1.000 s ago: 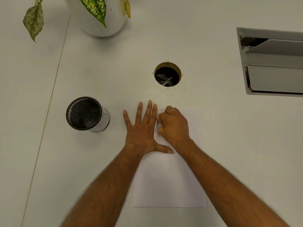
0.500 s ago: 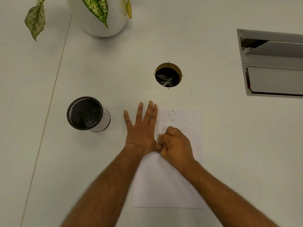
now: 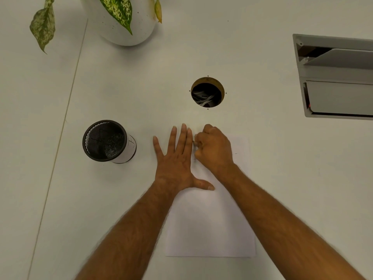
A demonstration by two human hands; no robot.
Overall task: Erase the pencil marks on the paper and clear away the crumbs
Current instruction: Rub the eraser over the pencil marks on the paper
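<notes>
While the left hand (image 3: 177,162) lies flat with fingers spread, pinning the paper (image 3: 210,223) to the bench (image 3: 141,87), the right hand (image 3: 214,148) is fisted at the sheet's far edge; its contents cannot be seen.

paper (image 3: 210,225) white | mesh cup (image 3: 105,140) blk | leaf (image 3: 119,9) grn/yellow speckled

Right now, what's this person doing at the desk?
A person is rubbing at a sheet of paper lying on a white desk. The left hand lies flat, fingers spread, pinning the sheet's left edge. The right hand is curled into a fist near the sheet's top, apparently around an eraser that stays hidden. A mesh cup stands to the left.
</notes>
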